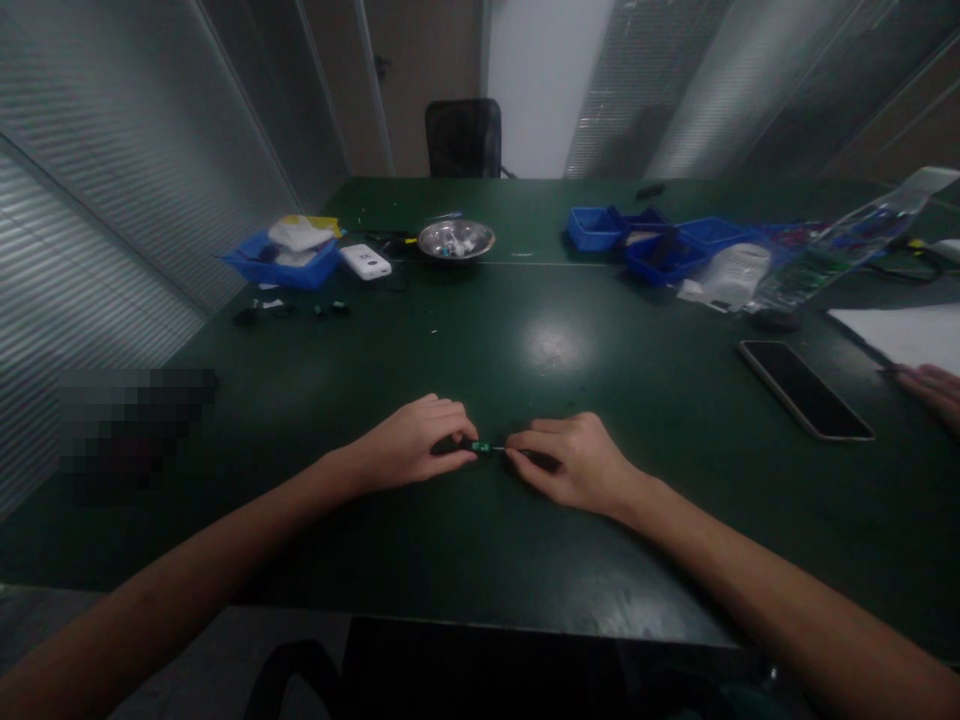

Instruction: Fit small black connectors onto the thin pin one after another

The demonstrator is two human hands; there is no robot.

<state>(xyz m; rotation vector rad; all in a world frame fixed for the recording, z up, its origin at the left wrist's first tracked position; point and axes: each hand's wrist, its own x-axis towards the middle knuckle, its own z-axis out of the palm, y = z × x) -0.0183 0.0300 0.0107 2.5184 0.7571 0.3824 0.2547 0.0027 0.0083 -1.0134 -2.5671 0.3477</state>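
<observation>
Near the front middle of the dark green table (pixel 420 560), my left hand (pixel 412 442) pinches a small green circuit board (pixel 481 447) between thumb and fingertips. From the board's right end a thin, light-coloured piece (pixel 498 449) runs to my right hand (pixel 574 460), whose thumb and forefinger are closed on its far end. Whether that piece is a wire or a tool tip is too small to tell. Both hands rest low at the tabletop, a short gap apart.
A metal bowl (pixel 456 240) of small parts, a white device (pixel 366 262) and a blue bin (pixel 285 262) stand far left. Blue trays (pixel 594 229) and a plastic bottle (pixel 840 245) lie far right. Nearer are a phone (pixel 806 390) and another person's hand (pixel 934 390) by white paper (pixel 907 330).
</observation>
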